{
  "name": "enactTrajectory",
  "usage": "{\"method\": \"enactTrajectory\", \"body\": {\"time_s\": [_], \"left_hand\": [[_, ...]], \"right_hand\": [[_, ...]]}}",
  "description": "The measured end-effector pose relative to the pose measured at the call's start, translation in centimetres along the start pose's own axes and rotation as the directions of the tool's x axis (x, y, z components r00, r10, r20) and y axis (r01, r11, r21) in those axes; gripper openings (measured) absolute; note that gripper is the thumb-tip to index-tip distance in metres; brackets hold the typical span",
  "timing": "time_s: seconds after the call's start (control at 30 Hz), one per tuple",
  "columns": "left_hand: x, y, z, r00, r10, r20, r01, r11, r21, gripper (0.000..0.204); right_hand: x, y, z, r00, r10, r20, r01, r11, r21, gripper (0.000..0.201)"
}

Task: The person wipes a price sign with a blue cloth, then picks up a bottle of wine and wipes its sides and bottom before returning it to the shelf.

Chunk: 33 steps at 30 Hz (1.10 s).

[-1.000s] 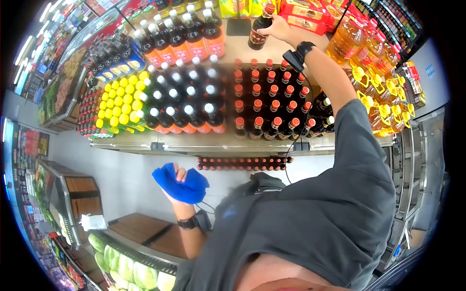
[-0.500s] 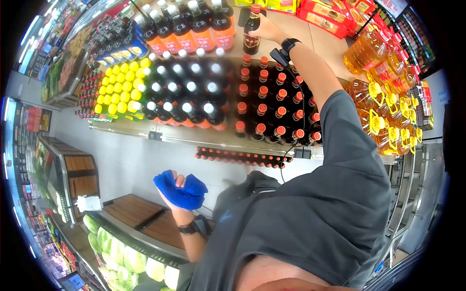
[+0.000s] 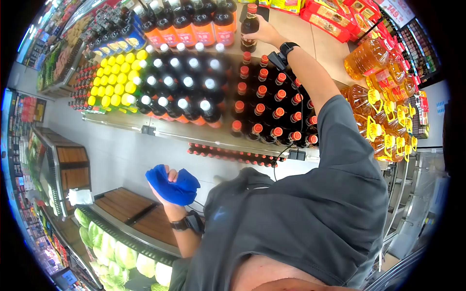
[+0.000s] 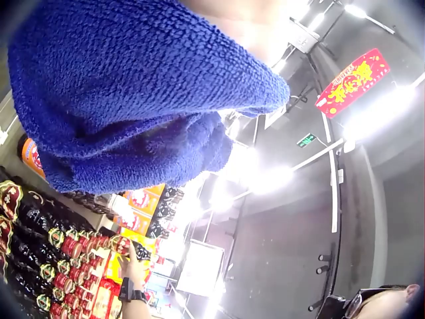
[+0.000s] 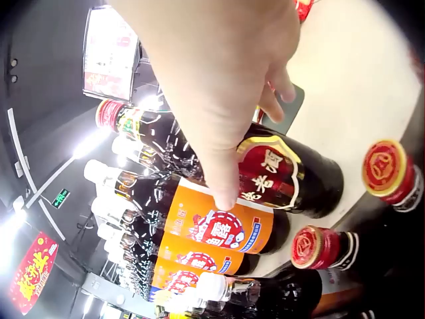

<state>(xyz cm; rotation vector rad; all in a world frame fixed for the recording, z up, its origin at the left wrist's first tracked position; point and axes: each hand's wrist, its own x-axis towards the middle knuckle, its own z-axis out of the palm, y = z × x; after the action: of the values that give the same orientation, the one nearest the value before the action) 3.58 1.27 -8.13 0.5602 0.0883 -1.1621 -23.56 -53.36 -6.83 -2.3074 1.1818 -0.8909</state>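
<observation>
Lowest in the head view is the person's grey shirt [image 3: 310, 218], filling the lower right of the frame. Just left of it, at lower centre left, the left hand [image 3: 167, 191] is raised with its grip clamped on a bunched blue cloth [image 3: 172, 184]; in the left wrist view that cloth [image 4: 133, 93] covers the upper left of the frame. Below and left of the hand lie a wooden display stand [image 3: 131, 213] and pale green cabbages [image 3: 116, 257] in the lower left corner.

Farther up, across the middle of the frame, a shelf [image 3: 194, 136] carries rows of yellow-capped bottles [image 3: 114, 87], white-capped dark bottles [image 3: 179, 92] and red-capped dark bottles [image 3: 272, 106]. To the right stand jugs of golden oil [image 3: 383, 111].

At the top centre, the right arm reaches up to the higher shelf, where the right hand [image 3: 262, 31] has its grip closed round a dark red-capped bottle [image 3: 248, 26]. It stands upright on the shelf surface, just right of the orange-labelled bottles [image 3: 194, 26]. In the right wrist view the fingers [image 5: 219, 133] wrap over that bottle's dark body [image 5: 292, 173].
</observation>
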Motion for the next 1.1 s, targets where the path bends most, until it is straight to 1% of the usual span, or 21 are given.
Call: {"method": "enactTrajectory", "body": {"time_s": [0.03,0.07,0.1,0.13,0.17,0.23,0.33,0.43,0.53,0.57,0.6,0.63,0.67,0.73,0.77,0.83,0.87,0.9,0.93,1.03,1.1], "left_hand": [[-0.1,-0.2,0.7,0.999,0.015,-0.028,-0.015,1.000,0.003,0.041],[-0.5,-0.5,1.6,0.999,-0.004,-0.052,0.008,0.997,0.083,0.042],[-1.1,-1.0,3.5,0.997,-0.021,-0.074,0.032,0.986,0.162,0.043],[-1.4,-1.3,4.5,0.995,-0.036,-0.097,0.058,0.969,0.239,0.044],[-1.5,-1.4,4.5,0.993,-0.074,-0.090,0.095,0.963,0.252,0.045],[-2.0,-1.4,4.3,0.985,-0.151,-0.078,0.168,0.945,0.281,0.047],[-1.9,-1.6,4.5,0.988,-0.134,-0.083,0.150,0.957,0.247,0.052],[-2.0,-2.5,6.1,0.981,-0.106,-0.165,0.144,0.960,0.239,0.059],[-2.0,-2.3,6.2,0.956,-0.117,-0.269,0.152,0.982,0.115,0.067],[-1.6,-1.8,4.6,0.977,-0.116,-0.181,0.141,0.981,0.133,0.069],[-1.0,-1.1,1.6,0.989,-0.115,-0.092,0.128,0.980,0.150,0.070],[-0.8,-0.9,0.8,0.993,-0.115,-0.004,0.114,0.980,0.165,0.072],[-0.8,-1.0,0.3,0.997,-0.074,-0.023,0.077,0.977,0.200,0.072],[-1.1,-1.2,1.0,0.998,0.012,-0.060,0.005,0.963,0.271,0.073],[-1.3,-1.1,0.8,0.997,-0.035,-0.066,0.047,0.978,0.201,0.073],[-1.8,-0.9,1.0,0.989,-0.128,-0.069,0.131,0.990,0.056,0.073],[-2.2,-1.1,1.4,0.986,-0.114,-0.125,0.120,0.992,0.043,0.071],[-2.9,-1.7,3.8,0.978,-0.103,-0.181,0.110,0.993,0.031,0.069],[-3.4,-2.1,5.0,0.967,-0.093,-0.237,0.100,0.995,0.017,0.067],[-3.6,-2.2,1.7,0.990,-0.029,-0.141,0.019,0.998,-0.066,0.058],[-3.8,-2.2,1.3,0.995,-0.005,-0.096,-0.019,0.969,-0.246,0.048]], "right_hand": [[-0.2,0.4,0.3,0.999,0.039,0.021,-0.039,0.999,-0.004,0.082],[-0.3,0.8,0.5,0.996,0.079,0.041,-0.078,0.997,-0.009,0.083],[-0.4,0.5,0.3,0.994,0.094,0.059,-0.094,0.996,0.002,0.083],[-0.5,-0.2,-0.1,0.991,0.109,0.078,-0.110,0.994,0.012,0.083],[-0.7,-0.6,-0.2,0.987,0.125,0.097,-0.128,0.992,0.022,0.083],[-0.6,-0.4,0.0,0.992,0.104,0.073,-0.105,0.994,0.010,0.081],[-0.7,-0.4,0.0,0.992,0.113,0.058,-0.113,0.994,-0.002,0.079],[-0.7,-0.1,0.3,0.994,0.101,0.050,-0.103,0.994,0.033,0.078],[-0.7,-0.2,0.2,0.992,0.117,0.052,-0.119,0.992,0.050,0.079],[-0.7,-0.3,0.1,0.990,0.131,0.057,-0.134,0.989,0.054,0.079],[-0.9,-0.6,-0.1,0.987,0.146,0.064,-0.150,0.987,0.059,0.080],[-1.1,-0.9,-0.2,0.984,0.162,0.071,-0.167,0.984,0.063,0.081],[-1.1,-1.1,-0.3,0.979,0.184,0.083,-0.186,0.982,0.021,0.083],[-0.8,-0.9,-0.3,0.979,0.188,0.079,-0.185,0.982,-0.039,0.083],[-0.7,-0.8,-0.1,0.979,0.189,0.078,-0.184,0.981,-0.067,0.083],[-0.6,-0.4,0.1,0.981,0.177,0.079,-0.175,0.984,-0.032,0.084],[-0.6,-0.2,0.1,0.982,0.170,0.083,-0.170,0.985,-0.015,0.084],[-0.7,-0.2,0.1,0.982,0.167,0.082,-0.167,0.986,-0.006,0.084],[-0.8,-0.3,-0.1,0.983,0.163,0.082,-0.164,0.986,0.001,0.084],[-0.8,-0.1,0.2,0.987,0.152,0.053,-0.154,0.987,0.034,0.084],[-0.7,0.3,0.5,0.988,0.147,0.041,-0.149,0.987,0.054,0.085]]}}
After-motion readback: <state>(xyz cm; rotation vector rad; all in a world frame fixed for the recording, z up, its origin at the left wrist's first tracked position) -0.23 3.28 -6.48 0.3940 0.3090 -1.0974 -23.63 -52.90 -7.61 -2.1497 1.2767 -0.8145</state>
